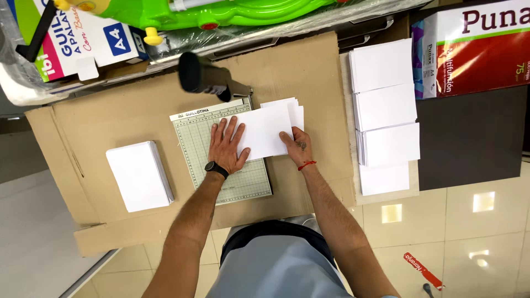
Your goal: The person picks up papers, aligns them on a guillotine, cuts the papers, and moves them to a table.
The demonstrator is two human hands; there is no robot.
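I see both hands on a small sheaf of white paper [265, 131] lying across the right side of the green gridded cutter [221, 157], its right edge hanging past the board onto the cardboard [298, 72] that covers the floor. My left hand [226, 146] lies flat, fingers [229, 128] spread and open, pressing the sheaf down at its left edge; my right hand [297, 144] has its fingers curled at the sheaf's lower right corner, pinching or steadying it, I judge. The cutter's black handle [201, 76] stands raised at the far end, so I judge no cut is under way on this sheaf. As for progress, four stacks of small cut sheets [385, 110] sit in a column to the right, and one uncut-looking stack [141, 175] waits well to the left, so a good share seems done with more left. A red-and-white ream box [475, 49] stands far right, a green plastic toy [221, 12] and another box [72, 38] at the top. Nothing blocks the board itself; the raised handle hangs just beyond my left hand.
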